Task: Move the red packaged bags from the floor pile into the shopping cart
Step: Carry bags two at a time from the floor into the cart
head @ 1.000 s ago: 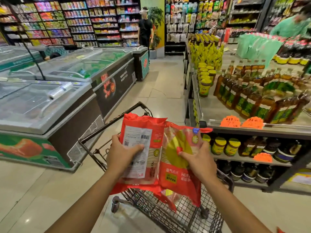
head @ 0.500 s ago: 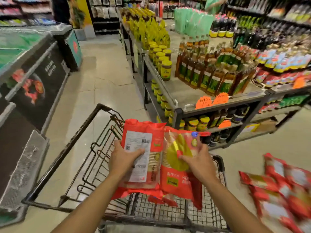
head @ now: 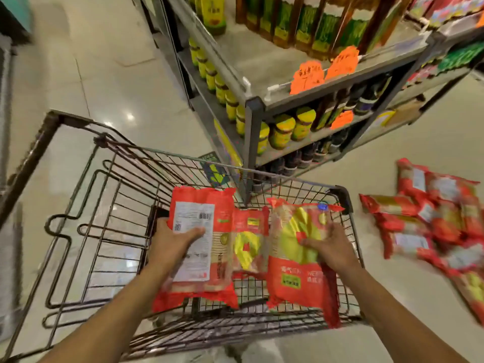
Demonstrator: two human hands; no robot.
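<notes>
My left hand grips a red bag that shows its white label side. A second red bag, with a yellow disc on its front, is gripped by my right hand. Both bags hang over the wire basket of the shopping cart. Between them a third red bag shows lower down in the basket; whether a hand holds it is unclear. The floor pile of red bags lies to the right of the cart.
A metal shelf rack with yellow-lidded jars and bottles stands just beyond the cart's far end, its corner post close to the basket. Orange price tags hang on its edge. Pale tiled floor opens to the far left.
The view has tilted down over the cart. My hands have drawn apart, separating the two bags, and lowered them toward the basket. More of the floor pile shows at right.
</notes>
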